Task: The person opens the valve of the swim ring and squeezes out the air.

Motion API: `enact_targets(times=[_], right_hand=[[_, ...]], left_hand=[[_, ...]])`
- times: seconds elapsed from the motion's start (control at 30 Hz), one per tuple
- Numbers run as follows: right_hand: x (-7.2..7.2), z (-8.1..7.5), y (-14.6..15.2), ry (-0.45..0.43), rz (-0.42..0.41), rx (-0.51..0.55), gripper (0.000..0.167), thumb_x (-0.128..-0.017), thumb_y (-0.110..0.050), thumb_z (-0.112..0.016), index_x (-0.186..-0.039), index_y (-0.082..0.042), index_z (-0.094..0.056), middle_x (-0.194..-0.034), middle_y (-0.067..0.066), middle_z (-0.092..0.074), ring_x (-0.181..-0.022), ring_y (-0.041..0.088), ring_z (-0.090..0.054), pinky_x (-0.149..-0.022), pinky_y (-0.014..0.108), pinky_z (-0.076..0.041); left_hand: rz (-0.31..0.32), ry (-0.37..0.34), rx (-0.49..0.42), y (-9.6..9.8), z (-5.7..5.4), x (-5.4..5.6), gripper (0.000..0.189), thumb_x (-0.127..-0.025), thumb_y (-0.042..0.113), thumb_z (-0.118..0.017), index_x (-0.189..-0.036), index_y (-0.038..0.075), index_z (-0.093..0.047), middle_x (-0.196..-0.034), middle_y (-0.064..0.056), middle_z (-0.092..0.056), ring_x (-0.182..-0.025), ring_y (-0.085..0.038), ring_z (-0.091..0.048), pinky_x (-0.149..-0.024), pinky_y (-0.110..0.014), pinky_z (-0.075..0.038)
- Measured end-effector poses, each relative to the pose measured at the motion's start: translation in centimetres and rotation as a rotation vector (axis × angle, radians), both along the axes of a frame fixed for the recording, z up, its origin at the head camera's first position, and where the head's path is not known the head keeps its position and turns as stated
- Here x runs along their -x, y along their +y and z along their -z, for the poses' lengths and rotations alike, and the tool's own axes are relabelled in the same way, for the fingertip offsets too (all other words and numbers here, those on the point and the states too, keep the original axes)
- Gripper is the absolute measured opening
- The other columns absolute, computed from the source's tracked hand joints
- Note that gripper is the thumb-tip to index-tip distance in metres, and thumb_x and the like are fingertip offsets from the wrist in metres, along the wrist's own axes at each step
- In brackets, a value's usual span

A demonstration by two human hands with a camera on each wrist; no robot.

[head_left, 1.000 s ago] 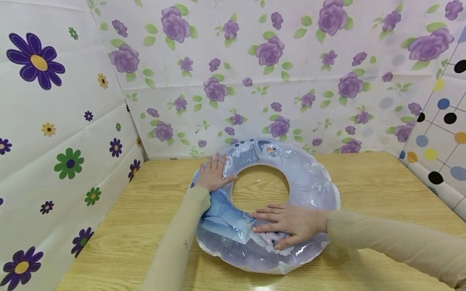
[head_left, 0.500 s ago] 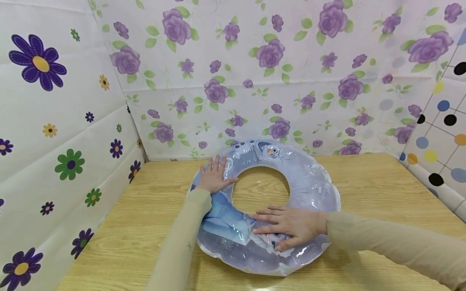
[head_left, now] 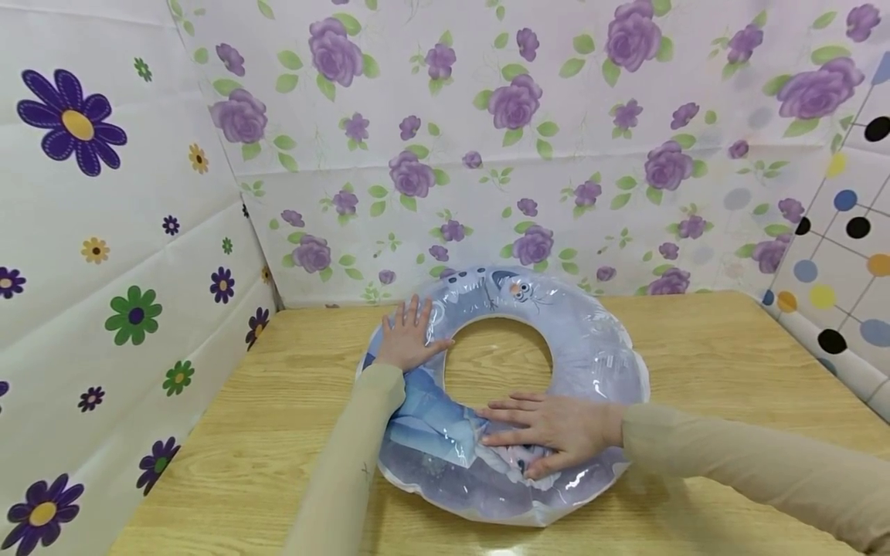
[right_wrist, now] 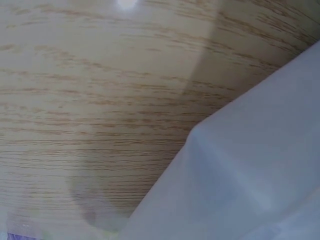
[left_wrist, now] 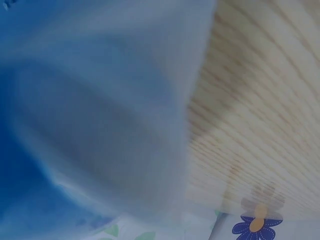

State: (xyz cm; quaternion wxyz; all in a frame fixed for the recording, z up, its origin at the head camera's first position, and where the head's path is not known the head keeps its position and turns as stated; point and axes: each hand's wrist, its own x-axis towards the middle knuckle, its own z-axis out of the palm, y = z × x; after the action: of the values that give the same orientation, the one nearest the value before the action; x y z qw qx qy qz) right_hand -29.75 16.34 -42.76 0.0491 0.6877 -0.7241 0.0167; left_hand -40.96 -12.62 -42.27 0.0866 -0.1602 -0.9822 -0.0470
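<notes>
An inflated swim ring (head_left: 591, 347), pale blue and lilac with cartoon figures printed on it, lies on the wooden table. My left hand (head_left: 409, 340) rests on the ring's left side with its fingers spread. Across the front of the ring lies my right hand (head_left: 556, 431), fingers straight and pointing left, partly covering a printed face. In the left wrist view the ring's blurred edge (left_wrist: 110, 125) fills the left part. The right wrist view has the ring's whitish underside (right_wrist: 250, 165) at lower right. Neither wrist view includes a hand.
The wooden table (head_left: 730, 371) extends on both sides of the ring and shows through its hole. Behind stands a cloth with purple roses (head_left: 514, 100). A daisy-patterned cloth (head_left: 69, 232) hangs at left, a dotted one (head_left: 848, 262) at right.
</notes>
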Motion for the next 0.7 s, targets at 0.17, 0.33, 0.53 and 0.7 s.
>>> enact_targets(times=[0.17,0.33,0.53,0.7], right_hand=[[0.06,-0.02,-0.02,0.004,0.003,-0.012,0.064,-0.093,-0.052,-0.034,-0.147,-0.023,-0.015,-0.149,0.012,-0.009,-0.131,0.032,-0.015,-0.100,0.050,-0.018],[0.09,0.06,-0.04,-0.003,0.007,-0.017,0.064,-0.093,-0.052,-0.033,-0.147,-0.023,-0.014,-0.149,0.011,-0.008,-0.132,0.031,-0.013,-0.100,0.050,-0.017],[0.16,0.17,-0.05,-0.005,0.011,-0.026,0.064,-0.093,-0.052,-0.033,-0.147,-0.024,-0.014,-0.149,0.009,-0.006,-0.132,0.031,-0.013,-0.101,0.049,-0.016],[0.20,0.18,-0.07,-0.003,0.009,-0.025,0.064,-0.093,-0.052,-0.034,-0.147,-0.024,-0.014,-0.149,0.009,-0.006,-0.132,0.032,-0.014,-0.100,0.050,-0.017]], left_hand=[[0.006,0.013,0.007,-0.10,0.27,0.17,0.095,-0.079,0.073,-0.035,-0.146,0.015,0.001,-0.149,-0.012,0.001,-0.132,-0.036,0.003,-0.097,-0.059,-0.004],[0.012,0.042,0.000,-0.19,0.55,0.27,0.095,-0.079,0.073,-0.035,-0.146,0.014,-0.001,-0.149,-0.013,0.000,-0.132,-0.036,0.001,-0.097,-0.059,-0.005],[0.002,0.033,0.007,-0.02,0.57,0.13,0.096,-0.080,0.072,-0.036,-0.146,0.013,0.000,-0.149,-0.013,0.001,-0.132,-0.036,0.002,-0.097,-0.059,-0.006],[0.002,0.049,0.012,0.07,0.58,0.12,0.095,-0.080,0.071,-0.036,-0.146,0.012,-0.002,-0.149,-0.015,-0.002,-0.132,-0.037,0.000,-0.097,-0.060,-0.007]])
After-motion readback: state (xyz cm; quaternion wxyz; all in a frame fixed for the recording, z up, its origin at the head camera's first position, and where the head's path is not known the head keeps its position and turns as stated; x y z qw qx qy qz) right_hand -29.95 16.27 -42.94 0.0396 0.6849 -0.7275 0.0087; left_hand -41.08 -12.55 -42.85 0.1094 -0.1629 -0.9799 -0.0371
